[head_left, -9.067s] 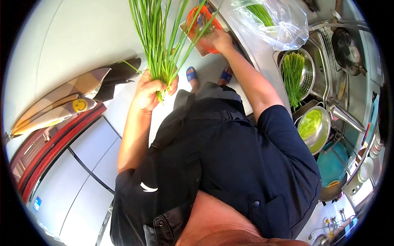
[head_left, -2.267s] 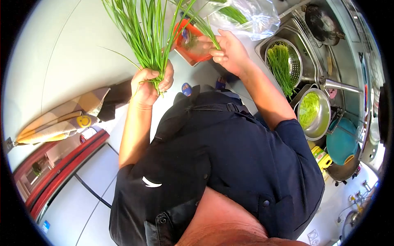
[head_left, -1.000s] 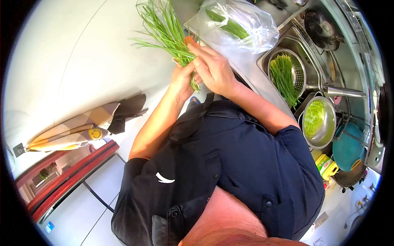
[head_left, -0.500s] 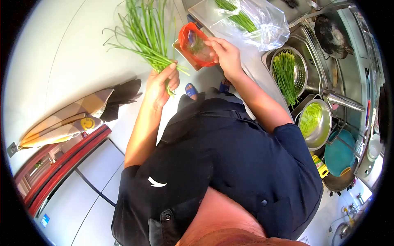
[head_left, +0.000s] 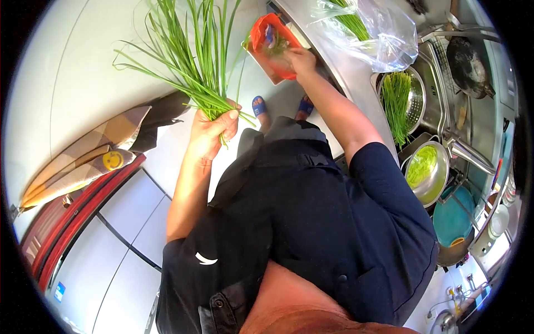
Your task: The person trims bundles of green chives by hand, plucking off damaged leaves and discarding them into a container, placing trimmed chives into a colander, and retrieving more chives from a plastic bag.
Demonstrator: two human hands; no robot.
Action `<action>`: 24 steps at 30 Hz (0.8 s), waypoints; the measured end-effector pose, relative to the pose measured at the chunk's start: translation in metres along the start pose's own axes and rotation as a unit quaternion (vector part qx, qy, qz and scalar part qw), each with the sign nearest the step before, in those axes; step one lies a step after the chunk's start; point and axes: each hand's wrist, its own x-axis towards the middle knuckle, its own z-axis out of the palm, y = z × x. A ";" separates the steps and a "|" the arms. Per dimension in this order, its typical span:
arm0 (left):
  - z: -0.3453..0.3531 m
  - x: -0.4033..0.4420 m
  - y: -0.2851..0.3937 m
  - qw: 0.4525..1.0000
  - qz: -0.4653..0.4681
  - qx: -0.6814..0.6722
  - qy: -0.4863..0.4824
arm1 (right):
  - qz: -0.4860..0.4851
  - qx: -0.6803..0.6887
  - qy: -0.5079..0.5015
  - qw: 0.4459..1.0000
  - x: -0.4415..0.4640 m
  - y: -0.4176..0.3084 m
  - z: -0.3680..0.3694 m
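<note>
My left hand (head_left: pixel 214 131) grips a bunch of long green chives (head_left: pixel 203 72) near its lower ends, the leaves fanning out upward. One stalk end sticks out sideways past my thumb. My right hand (head_left: pixel 301 61) is at the open mouth of a bin lined with a red bag (head_left: pixel 258 34); its fingertips are blurred, and whether they hold anything is unclear. Inside the bag lie scraps and something blue and white. To the right, more chives (head_left: pixel 396 106) rest in a perforated steel colander (head_left: pixel 415 108).
A clear plastic bag (head_left: pixel 389 42) with chives sits on the steel counter (head_left: pixel 356 72). Beside the sink are a steel bowl (head_left: pixel 439 181) of pale green pieces, a teal basin (head_left: pixel 453 217) and a dark wok (head_left: pixel 467 67). Cloths (head_left: pixel 83 150) hang at the left.
Both hands came together at the bunch about a second ago, then parted. My right hand has since moved deeper over the red bag. The view has shifted slightly, and the chives are spread wider.
</note>
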 end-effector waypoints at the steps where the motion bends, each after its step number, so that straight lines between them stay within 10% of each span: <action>1: -0.002 0.000 0.000 1.000 -0.001 -0.001 -0.008 | -0.022 -0.087 0.026 0.996 0.012 0.010 0.000; 9: -0.012 0.001 0.001 0.999 -0.010 0.012 -0.028 | -0.269 -0.266 0.005 0.926 0.085 0.085 -0.013; 15: -0.013 0.005 0.003 0.999 -0.011 0.025 -0.038 | 0.071 -0.070 0.047 0.994 0.038 0.028 -0.013; 24: -0.002 0.014 0.009 0.995 -0.013 0.069 -0.075 | 0.053 -0.041 -0.045 0.997 -0.085 -0.063 0.023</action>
